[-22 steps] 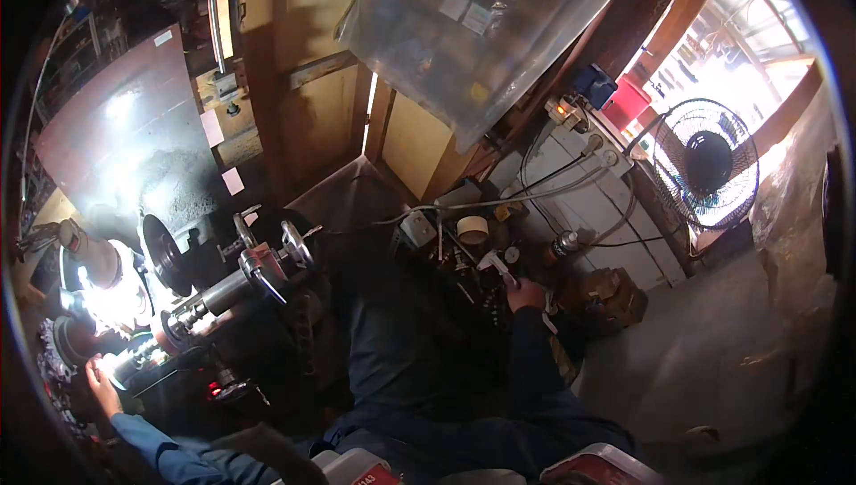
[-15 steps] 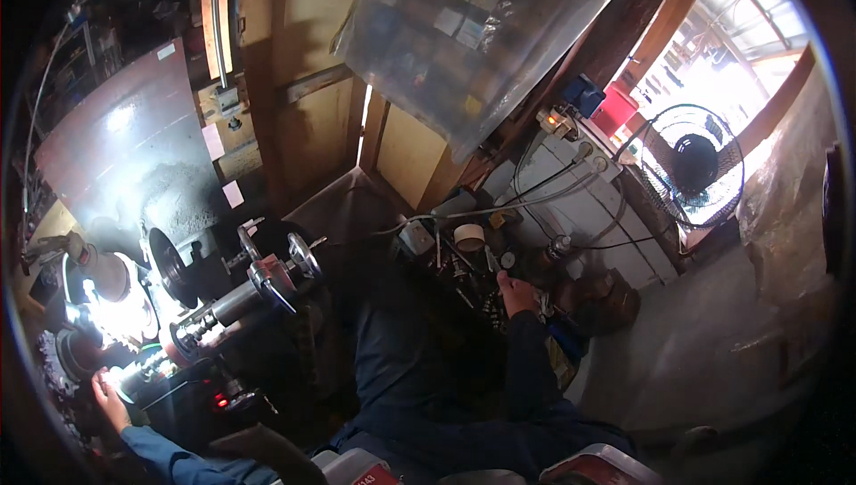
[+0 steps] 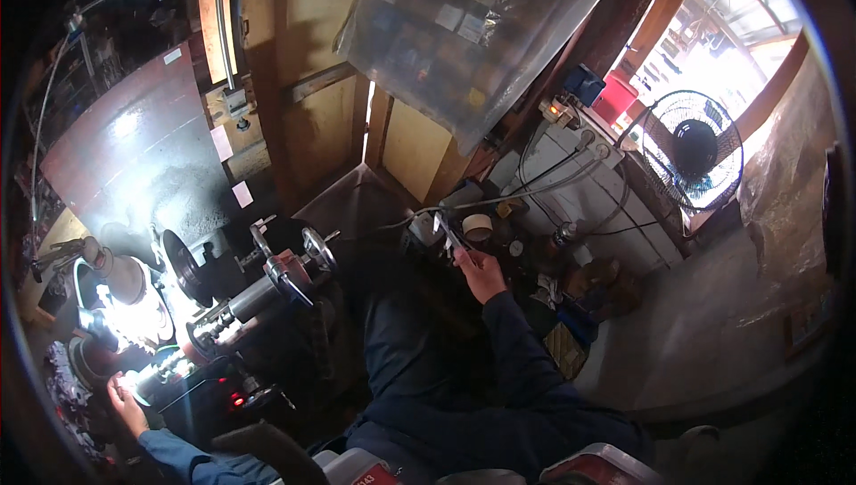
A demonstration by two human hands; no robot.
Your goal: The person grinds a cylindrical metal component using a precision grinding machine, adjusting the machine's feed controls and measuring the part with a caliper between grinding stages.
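My right hand (image 3: pixel 481 273) is closed around a slim metal caliper (image 3: pixel 450 234), raised in front of my right knee with its jaws pointing up and away. At far left, my left hand (image 3: pixel 129 406) has its fingers curled at the lit end of a lathe-like machine (image 3: pixel 254 300). Glare hides what those fingers touch. A shiny metal part (image 3: pixel 159 373) lies beside them. Above it, a work lamp (image 3: pixel 125 280) shines on the machine. A handwheel (image 3: pixel 318 251) stands at the machine's right end.
Beyond my right hand are a tape roll (image 3: pixel 477 227) and several small tools in a dark heap. A caged fan (image 3: pixel 692 148) stands by the window at right. Cables (image 3: pixel 535 187) run along the white ledge. Curly shavings (image 3: pixel 67 387) lie at far left.
My right hand has moved left and away from me, up from the tool heap, bringing the caliper into clear view. My left hand stays at the machine, and the whole view has shifted slightly.
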